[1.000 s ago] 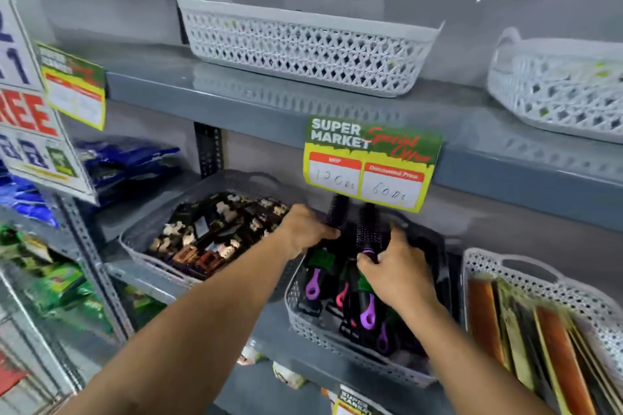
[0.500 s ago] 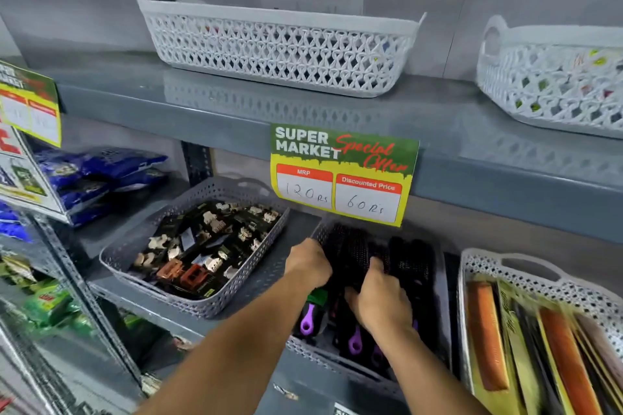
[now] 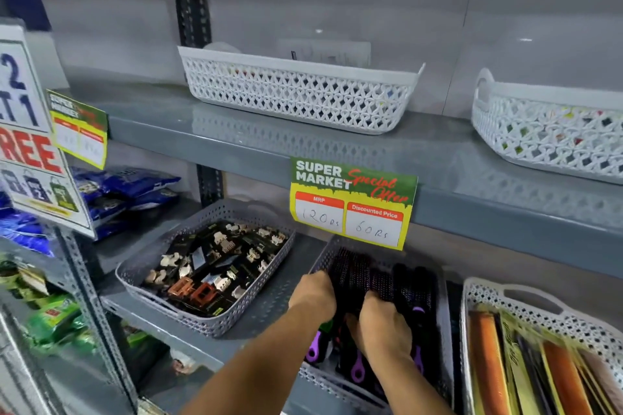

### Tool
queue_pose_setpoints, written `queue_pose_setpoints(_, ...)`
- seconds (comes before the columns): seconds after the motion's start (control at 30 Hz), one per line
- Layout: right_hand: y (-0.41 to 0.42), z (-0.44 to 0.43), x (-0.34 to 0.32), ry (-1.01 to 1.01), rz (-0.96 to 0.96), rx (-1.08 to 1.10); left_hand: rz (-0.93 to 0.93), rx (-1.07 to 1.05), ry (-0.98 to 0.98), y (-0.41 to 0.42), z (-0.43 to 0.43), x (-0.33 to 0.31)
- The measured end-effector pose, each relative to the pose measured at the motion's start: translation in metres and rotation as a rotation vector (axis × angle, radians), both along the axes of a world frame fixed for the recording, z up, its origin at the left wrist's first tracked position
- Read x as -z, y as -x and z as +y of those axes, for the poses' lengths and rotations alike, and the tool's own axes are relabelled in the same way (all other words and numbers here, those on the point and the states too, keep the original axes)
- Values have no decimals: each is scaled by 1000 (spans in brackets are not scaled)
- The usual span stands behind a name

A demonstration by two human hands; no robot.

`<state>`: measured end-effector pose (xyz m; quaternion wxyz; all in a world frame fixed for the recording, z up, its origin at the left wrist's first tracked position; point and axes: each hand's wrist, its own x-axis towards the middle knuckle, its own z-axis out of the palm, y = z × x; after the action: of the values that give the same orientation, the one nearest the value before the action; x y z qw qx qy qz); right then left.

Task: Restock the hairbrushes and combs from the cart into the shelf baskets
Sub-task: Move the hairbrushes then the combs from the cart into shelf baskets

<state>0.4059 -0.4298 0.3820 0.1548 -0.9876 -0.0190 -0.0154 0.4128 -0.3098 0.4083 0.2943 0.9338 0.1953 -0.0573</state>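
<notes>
A grey basket point(image 3: 320, 381) on the lower shelf holds several round hairbrushes point(image 3: 357, 274) with black bristles and purple handles. Both hands are inside it. My left hand point(image 3: 313, 293) is curled over the brushes at the basket's left side. My right hand point(image 3: 382, 325) presses down on the brushes in the middle, fingers closed around them. To the right, a white basket point(image 3: 526, 300) holds packaged combs point(image 3: 488, 367), orange and yellow. The cart is out of view.
A grey basket of hair clips point(image 3: 209, 266) sits left of the brush basket. Two white baskets point(image 3: 296, 91) point(image 3: 546, 125) stand on the upper shelf. A price tag point(image 3: 352, 202) hangs from the shelf edge above my hands. Blue packets point(image 3: 124, 189) and promo signs are at left.
The camera shifted slightly. Both hands have pushed deeper and lower into the brush basket, laying the brushes flatter; they stay on the brushes.
</notes>
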Motion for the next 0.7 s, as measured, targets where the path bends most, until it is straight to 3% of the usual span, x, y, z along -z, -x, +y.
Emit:
queue_pose_setpoints(0.2, 12, -3, -17, -47, 73, -44, -90, -52, 45, 17, 18, -10)
queue_pose_setpoints(0.4, 18, 18, -44, -98, -101, -122, -292, -158, 4, 54, 94, -34)
queue_pose_setpoints(0.57, 41, 89, -60, -103, -182, -349, -338, -197, -273, 122, 180, -33)
queue_pose_setpoints(0.7, 81, 168, -56, -68, -298, -591, -364, -351, -587, 201, 245, -12)
